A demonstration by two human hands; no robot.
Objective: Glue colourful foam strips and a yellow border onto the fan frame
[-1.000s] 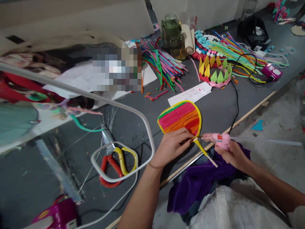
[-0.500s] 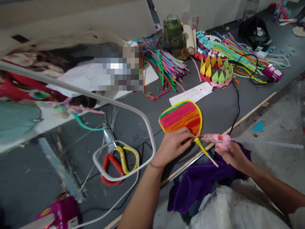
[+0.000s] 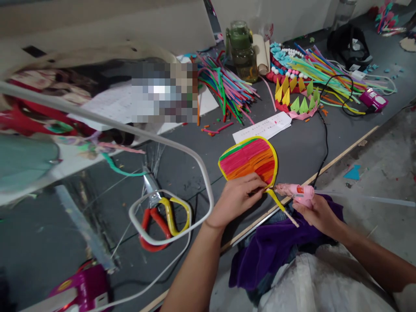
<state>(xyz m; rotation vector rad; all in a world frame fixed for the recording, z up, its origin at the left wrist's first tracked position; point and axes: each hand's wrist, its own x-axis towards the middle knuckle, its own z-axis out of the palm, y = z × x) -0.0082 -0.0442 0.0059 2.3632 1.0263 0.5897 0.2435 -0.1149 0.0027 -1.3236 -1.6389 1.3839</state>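
Note:
A round hand fan (image 3: 248, 158) with pink, orange and red stripes and a yellow rim lies at the table's front edge. Its yellow-wrapped stick handle (image 3: 276, 201) juts past the edge, bare at the end. My left hand (image 3: 242, 195) pinches the fan where the rim meets the handle. In my right hand (image 3: 320, 212) is a pink hot glue gun (image 3: 302, 193), its nozzle right by that joint. A long clear glue stick (image 3: 367, 197) sticks out of the gun's back. My left fingers partly hide the joint.
Scissors (image 3: 167, 221) with red and yellow handles lie left, under a white tube loop (image 3: 208, 190). Behind the fan are a paper strip (image 3: 263, 126), a folded-paper crown (image 3: 295, 104), pipe cleaners (image 3: 227, 91) and a green bottle (image 3: 242, 52). The gun's black cord (image 3: 326, 143) crosses the table.
The view has shifted very slightly. My hands, the fan and the glue gun keep nearly the same places, with the nozzle still beside the handle joint.

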